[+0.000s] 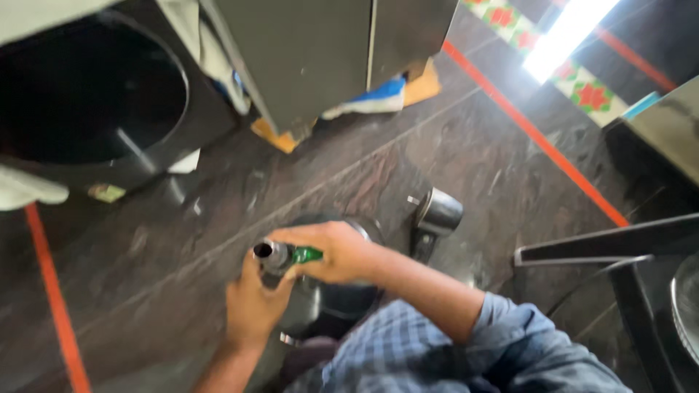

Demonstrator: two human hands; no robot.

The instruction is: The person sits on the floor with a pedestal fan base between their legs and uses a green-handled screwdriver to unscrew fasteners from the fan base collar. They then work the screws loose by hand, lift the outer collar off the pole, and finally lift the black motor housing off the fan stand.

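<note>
The steel tube is sitting low over the dark floor, with the left hand wrapping it from below. The right hand is pinching a green scrubber against its mouth; keeping the lower grip firm should be steadying the rubbing.

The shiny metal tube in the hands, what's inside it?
The metal tube shows only a dark hole at its open end. Both hands, the left hand and right hand, cover the rest.

A dark stone floor fills the frame, crossed by orange-red lines at left and upper right. A big black bin sits upper left, a grey cabinet top centre. Bright light glares upper right beside patterned tiles. A dark metal stand is at right.
</note>
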